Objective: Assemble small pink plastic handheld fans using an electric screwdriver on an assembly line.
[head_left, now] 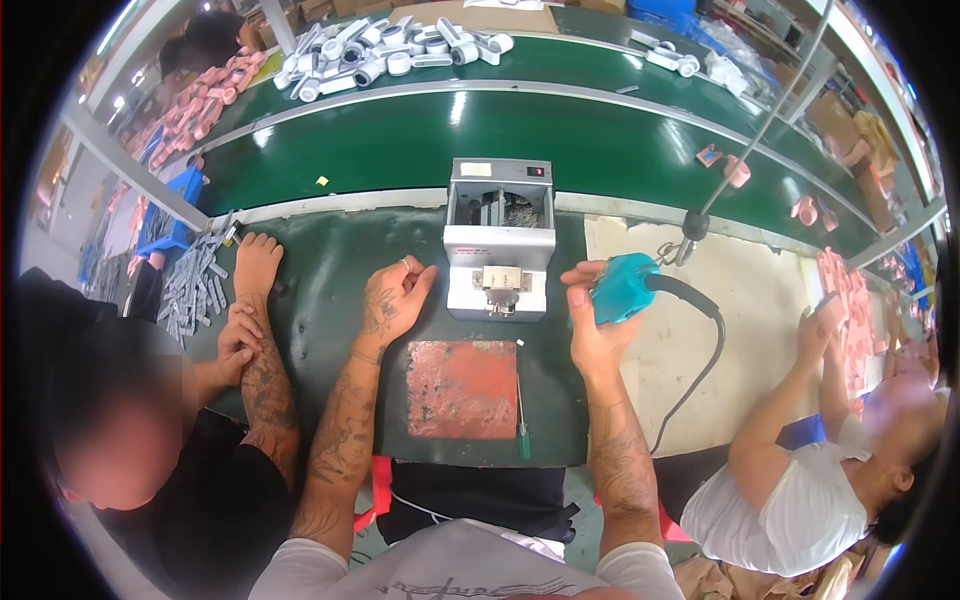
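Observation:
My right hand [598,335] is wrapped round a teal corded electric screwdriver [622,290], held just right of a grey screw feeder [500,245]. The tool's top is by a hook on a hanging line [692,228], and its black cable [712,310] loops down to the right. To the left of the feeder, my left hand [397,300] rests on the dark mat with curled fingers; whatever is inside them, if anything, is hidden. A worn red pad [462,390] lies between my forearms. Beside its right edge is a small screwdriver with a green handle [524,440].
Behind the feeder runs a green conveyor [350,150]. White-grey parts [385,50] are heaped beyond it. A co-worker sits at left near grey strips [195,285] and a blue bin [172,210]; another, at right, handles pink parts [845,310].

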The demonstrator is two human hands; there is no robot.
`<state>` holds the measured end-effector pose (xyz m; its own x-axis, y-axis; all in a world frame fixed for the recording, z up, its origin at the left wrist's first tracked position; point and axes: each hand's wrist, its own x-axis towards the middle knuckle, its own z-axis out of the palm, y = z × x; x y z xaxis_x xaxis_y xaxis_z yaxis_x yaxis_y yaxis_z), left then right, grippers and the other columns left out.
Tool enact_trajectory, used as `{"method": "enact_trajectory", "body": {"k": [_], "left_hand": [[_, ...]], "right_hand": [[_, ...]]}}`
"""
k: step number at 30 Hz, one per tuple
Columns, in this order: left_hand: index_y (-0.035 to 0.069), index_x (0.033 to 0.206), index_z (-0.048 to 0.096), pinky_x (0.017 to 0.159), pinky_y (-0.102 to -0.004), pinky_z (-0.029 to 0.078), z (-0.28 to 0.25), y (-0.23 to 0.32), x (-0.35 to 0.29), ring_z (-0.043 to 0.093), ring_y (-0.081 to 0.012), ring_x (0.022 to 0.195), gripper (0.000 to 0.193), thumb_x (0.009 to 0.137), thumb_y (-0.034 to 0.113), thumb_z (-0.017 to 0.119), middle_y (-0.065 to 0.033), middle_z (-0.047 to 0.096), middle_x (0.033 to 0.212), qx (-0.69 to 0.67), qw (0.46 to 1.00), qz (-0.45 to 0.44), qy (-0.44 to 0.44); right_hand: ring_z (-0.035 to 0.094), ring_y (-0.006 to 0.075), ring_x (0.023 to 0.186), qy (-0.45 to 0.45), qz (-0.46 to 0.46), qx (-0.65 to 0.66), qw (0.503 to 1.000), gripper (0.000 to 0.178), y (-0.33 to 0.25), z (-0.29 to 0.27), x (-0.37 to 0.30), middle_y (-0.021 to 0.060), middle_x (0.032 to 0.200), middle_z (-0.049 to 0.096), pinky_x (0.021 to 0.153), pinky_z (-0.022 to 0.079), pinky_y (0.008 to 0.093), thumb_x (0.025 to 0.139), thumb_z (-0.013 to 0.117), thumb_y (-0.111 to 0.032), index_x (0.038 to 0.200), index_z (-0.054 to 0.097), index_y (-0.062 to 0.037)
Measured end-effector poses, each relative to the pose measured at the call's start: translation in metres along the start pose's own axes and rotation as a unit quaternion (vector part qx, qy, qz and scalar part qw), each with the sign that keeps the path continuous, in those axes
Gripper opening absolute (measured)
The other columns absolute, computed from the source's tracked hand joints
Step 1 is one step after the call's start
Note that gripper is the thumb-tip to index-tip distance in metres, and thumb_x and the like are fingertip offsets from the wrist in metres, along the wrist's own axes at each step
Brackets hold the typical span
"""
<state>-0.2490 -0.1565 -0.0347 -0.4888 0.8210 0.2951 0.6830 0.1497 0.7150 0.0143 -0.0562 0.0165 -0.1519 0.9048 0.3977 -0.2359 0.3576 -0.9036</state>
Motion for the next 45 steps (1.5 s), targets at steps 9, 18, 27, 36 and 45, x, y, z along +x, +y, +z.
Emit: {"method": "enact_trajectory", "body": {"k": [9,18,27,36,45], "left_hand": [[0.005,0.085,0.067,0.059,-0.0374,0.048,-0.001,0.004,0.002,0.061,-0.0236,0.059,0.025,0.095,0.027,0.074,-0.0085,0.063,0.066,0.03,0.999,-0.006,-0.015],[0.006,0.085,0.068,0.06,-0.0385,0.048,-0.005,0.006,0.003,0.063,-0.0246,0.06,0.024,0.094,0.028,0.074,-0.0087,0.064,0.066,0.041,0.999,-0.015,-0.023],[0.006,0.083,0.067,0.058,-0.0393,0.047,-0.007,0.009,0.003,0.062,-0.0262,0.057,0.024,0.094,0.026,0.073,-0.009,0.063,0.064,0.036,0.999,-0.017,-0.03],[0.007,0.084,0.068,0.06,-0.039,0.049,-0.007,0.01,0.002,0.065,-0.0267,0.061,0.022,0.094,0.026,0.073,-0.009,0.066,0.067,0.027,0.999,-0.021,-0.029],[0.008,0.085,0.068,0.063,-0.0391,0.05,-0.011,0.014,0.002,0.066,-0.0268,0.065,0.023,0.094,0.028,0.073,-0.0083,0.066,0.069,0.045,0.998,-0.022,-0.032]], "right_hand": [[0.062,0.0119,0.078,-0.04,0.016,0.0,0.999,0.029,0.005,-0.003,-0.004,0.0078,0.097,0.07,0.069,0.05,0.0281,0.086,0.082,-0.01,0.107,0.065,0.0009],[0.059,0.013,0.082,-0.061,0.011,0.032,0.998,0.036,0.013,0.001,-0.005,0.0086,0.107,0.067,0.072,0.049,0.0291,0.084,0.085,-0.011,0.111,0.062,-0.0015],[0.061,0.0122,0.081,-0.074,0.024,0.006,0.997,0.035,0.012,0.002,-0.01,0.0082,0.105,0.067,0.072,0.05,0.0277,0.086,0.082,-0.013,0.112,0.062,-0.0006],[0.061,0.0127,0.081,-0.067,-0.031,-0.053,0.996,0.029,0.013,0.004,-0.009,0.0056,0.093,0.066,0.073,0.048,0.0286,0.087,0.081,-0.016,0.106,0.064,-0.0007],[0.061,0.0136,0.083,-0.066,-0.023,-0.035,0.997,0.026,0.006,0.007,-0.01,0.006,0.095,0.066,0.076,0.049,0.0295,0.088,0.08,-0.017,0.103,0.064,-0.0018]]}}
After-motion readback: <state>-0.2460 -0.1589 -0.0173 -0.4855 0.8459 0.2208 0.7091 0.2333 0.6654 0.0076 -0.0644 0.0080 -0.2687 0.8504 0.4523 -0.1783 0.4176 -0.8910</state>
